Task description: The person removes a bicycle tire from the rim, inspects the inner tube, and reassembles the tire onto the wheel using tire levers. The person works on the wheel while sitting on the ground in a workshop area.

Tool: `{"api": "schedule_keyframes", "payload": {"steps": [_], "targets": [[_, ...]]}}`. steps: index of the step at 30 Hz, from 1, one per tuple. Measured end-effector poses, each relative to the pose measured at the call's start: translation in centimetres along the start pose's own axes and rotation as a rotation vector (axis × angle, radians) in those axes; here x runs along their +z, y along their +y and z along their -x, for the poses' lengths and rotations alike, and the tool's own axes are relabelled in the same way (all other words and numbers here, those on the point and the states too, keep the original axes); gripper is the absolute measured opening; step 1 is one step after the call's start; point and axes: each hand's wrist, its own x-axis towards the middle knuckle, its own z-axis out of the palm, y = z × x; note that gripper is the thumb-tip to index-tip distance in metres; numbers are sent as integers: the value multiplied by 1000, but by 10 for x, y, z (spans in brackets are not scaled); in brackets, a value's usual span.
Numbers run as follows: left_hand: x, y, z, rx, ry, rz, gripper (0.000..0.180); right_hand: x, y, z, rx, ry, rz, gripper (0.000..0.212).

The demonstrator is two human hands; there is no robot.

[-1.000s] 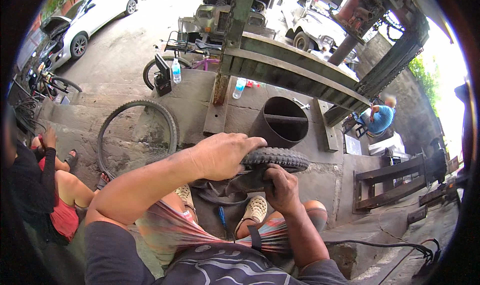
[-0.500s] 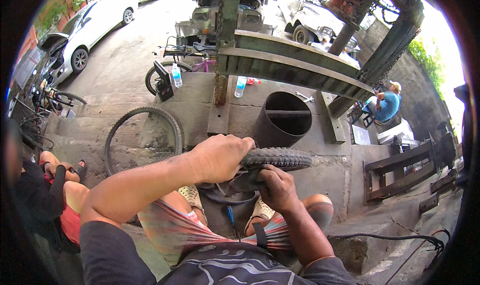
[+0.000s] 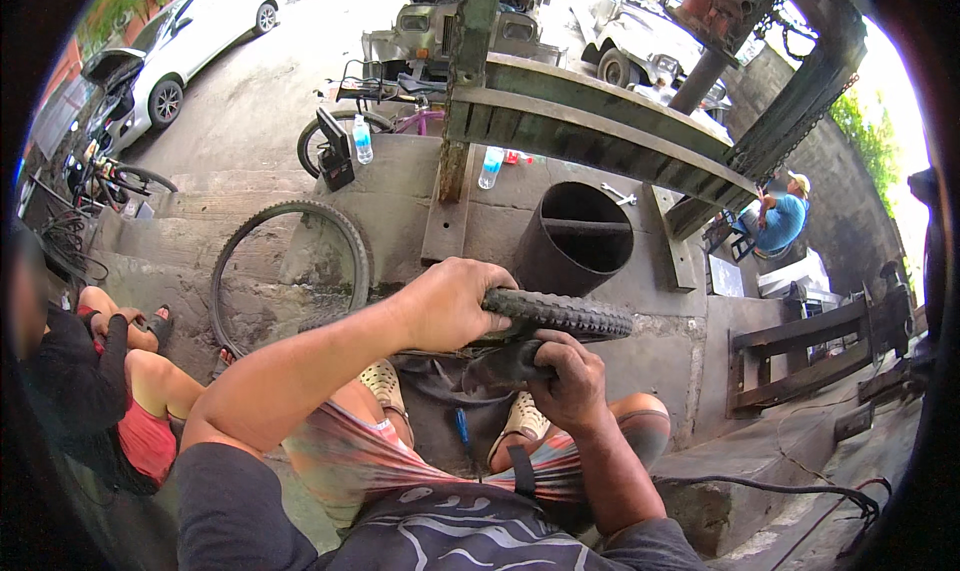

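Observation:
My left hand [image 3: 452, 306] is closed over the near end of a knobby black bicycle tire [image 3: 575, 314], which is held edge-up in front of my knees. Just below the tire, my right hand [image 3: 572, 379] grips a black inner tube [image 3: 505, 367] between thumb and fingers. Slack tube hangs down between my feet, and where it meets the tire is hidden by my hands. A blue-handled screwdriver [image 3: 461, 427] lies on the ground between my cream clogs [image 3: 527, 421].
Another bicycle tire [image 3: 362, 261] stands at left, near a seated person [image 3: 80, 371]. Ahead are a metal drum [image 3: 575, 236], a steel frame post [image 3: 455, 181], water bottles [image 3: 490, 168] and a wrench [image 3: 619, 195]. A black cable [image 3: 770, 484] runs along the right.
My left hand's grip on the tire has loosened from a fist to a thumb-and-fingers hold. My right hand has shifted slightly away from the tire, with more of the tube showing.

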Motion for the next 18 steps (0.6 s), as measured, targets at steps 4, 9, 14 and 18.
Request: {"api": "schedule_keyframes", "payload": {"steps": [4,9,14,18], "targets": [[-6,-22,-14,-119,-166,137,41,-4,6,0,-23,-53,-54,43],[-5,-18,-16,-149,-143,189,38,-6,7,-9,-95,-46,-68,41],[0,-7,-9,-86,-3,80,37,-5,-5,-16,-124,-48,68,41],[1,8,2,34,60,-38,35,0,-6,-16,-162,-12,141,41]]}}
